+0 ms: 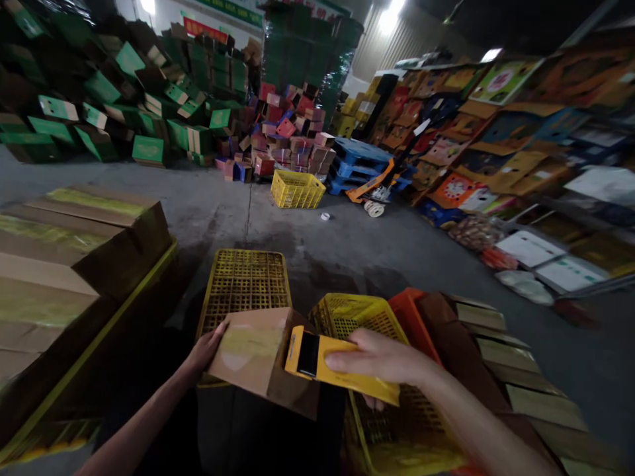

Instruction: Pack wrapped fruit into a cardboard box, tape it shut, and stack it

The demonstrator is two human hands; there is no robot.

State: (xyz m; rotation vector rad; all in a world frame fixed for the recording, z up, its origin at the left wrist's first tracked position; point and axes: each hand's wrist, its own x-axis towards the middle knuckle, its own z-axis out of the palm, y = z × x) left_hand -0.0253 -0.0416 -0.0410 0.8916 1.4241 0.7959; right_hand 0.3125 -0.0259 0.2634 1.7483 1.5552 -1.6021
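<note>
A brown cardboard box (258, 354) with a yellow tape strip across its top sits in front of me. My left hand (206, 349) presses against its left side, fingers wrapped on the edge. My right hand (381, 360) grips a yellow tape dispenser (327, 363) whose head rests on the box's right top edge. Beneath and behind the box stand yellow plastic crates (245, 281), and an orange crate (411, 311) is to the right.
Taped brown boxes (74, 258) are stacked at the left on a yellow-edged base. Flat cartons (501, 357) lie at the right. Farther off are a yellow crate (296, 190), blue pallets (360, 162), a pallet jack (381, 188) and heaps of green and red boxes.
</note>
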